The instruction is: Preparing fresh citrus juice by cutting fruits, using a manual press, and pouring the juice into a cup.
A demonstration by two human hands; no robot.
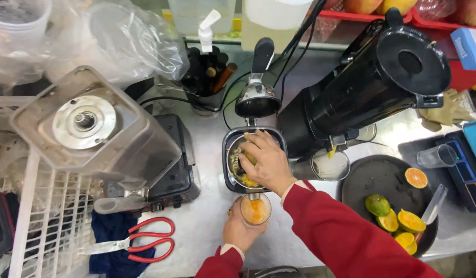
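My right hand (269, 162) reaches into the bowl of a manual citrus press (228, 154) and grips a squeezed orange half (248, 154). The press lever and cap (257, 98) are raised behind it. Under the press spout my left hand (239, 229) holds a clear cup (255, 210) filled with orange juice. Both arms wear red sleeves.
A black electric juicer (374, 85) stands right of the press, with a metal cup (330, 166) beneath it. A dark round tray (374, 177) holds several cut orange halves and a knife. An upturned blender jar (89, 128) rests on a white rack at left; red scissors (145, 242) lie on a blue cloth.
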